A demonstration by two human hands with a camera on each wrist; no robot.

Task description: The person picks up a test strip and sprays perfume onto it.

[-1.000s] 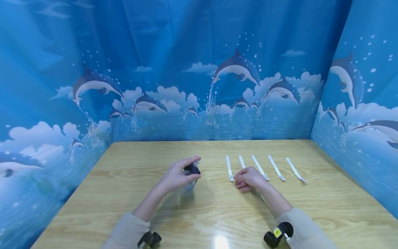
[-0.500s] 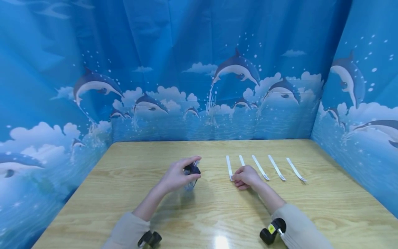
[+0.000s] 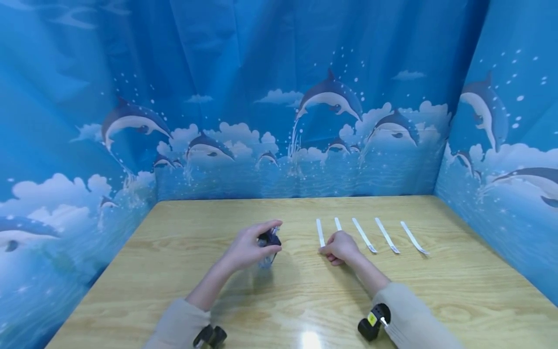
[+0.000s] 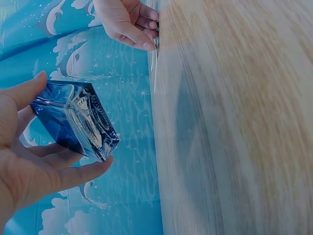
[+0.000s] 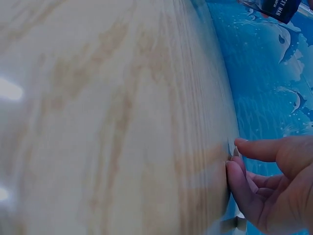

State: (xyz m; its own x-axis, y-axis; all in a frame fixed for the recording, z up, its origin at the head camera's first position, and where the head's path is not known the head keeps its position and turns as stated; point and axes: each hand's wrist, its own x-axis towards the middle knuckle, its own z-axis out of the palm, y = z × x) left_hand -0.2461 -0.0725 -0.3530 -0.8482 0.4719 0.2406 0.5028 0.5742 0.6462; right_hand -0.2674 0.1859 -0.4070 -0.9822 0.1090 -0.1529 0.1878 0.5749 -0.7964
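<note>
Raised over the table, my left hand point(image 3: 248, 248) grips a blue glass bottle point(image 4: 73, 117), probably perfume, between thumb and fingers. It is tilted, with its thick clear base showing in the left wrist view. Part of its dark lettered face point(image 5: 281, 7) appears at the top of the right wrist view. My right hand point(image 3: 343, 247) pinches the near end of the leftmost white paper strip point(image 3: 320, 231) with thumb and forefinger. That end is hidden behind the fingertips. The hand also covers the lower part of the second strip point(image 3: 338, 224).
More white paper strips point(image 3: 365, 236) lie in a row to the right, with small print at their near ends. The wooden table point(image 3: 196, 213) runs back to a blue dolphin curtain point(image 3: 244, 169), which also stands along both sides. Wrist cameras point(image 3: 370, 327) sit at both sleeves.
My right hand has slid a little left, from beside the leftmost strip onto its near end. The left hand and the bottle have stayed in place.
</note>
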